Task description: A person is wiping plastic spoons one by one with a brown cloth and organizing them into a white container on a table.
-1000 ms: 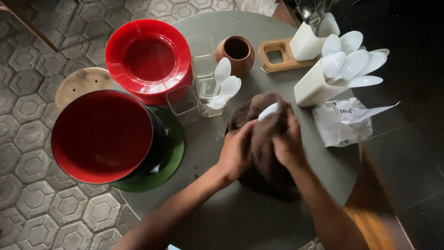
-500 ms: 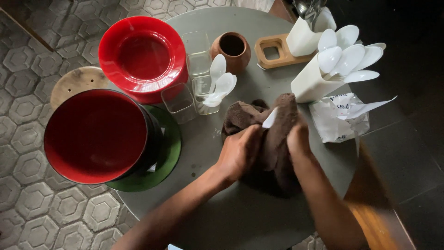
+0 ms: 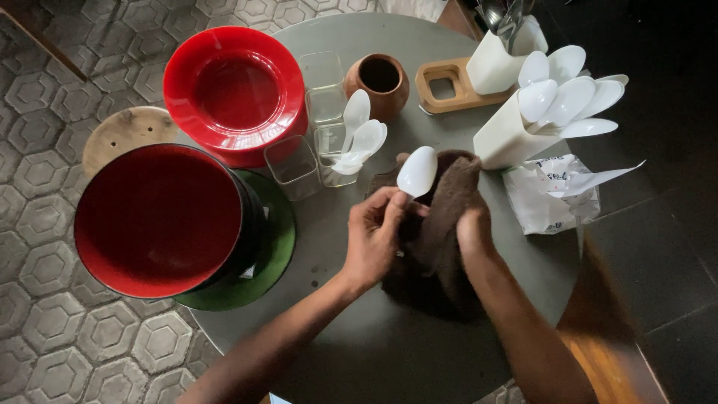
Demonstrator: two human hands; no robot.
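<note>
A dark brown cloth (image 3: 441, 224) lies bunched on the round grey table (image 3: 389, 352). My left hand (image 3: 374, 236) pinches the handle of a white plastic spoon (image 3: 417, 172), whose bowl sticks up out of the cloth. My right hand (image 3: 473, 232) grips the cloth around the spoon's lower part. The spoon's handle is hidden by fingers and cloth.
A white holder (image 3: 508, 135) full of white spoons stands right of the cloth, with a crumpled plastic bag (image 3: 550, 194) beside it. Clear glasses (image 3: 329, 112), one holding spoons, a brown clay cup (image 3: 378, 78), a wooden holder (image 3: 449, 86), stacked red plates (image 3: 235, 90) and a red bowl (image 3: 157, 221) fill the left.
The hands have drawn apart a little and the spoon's bowl has come up out of the cloth, held by my left hand.
</note>
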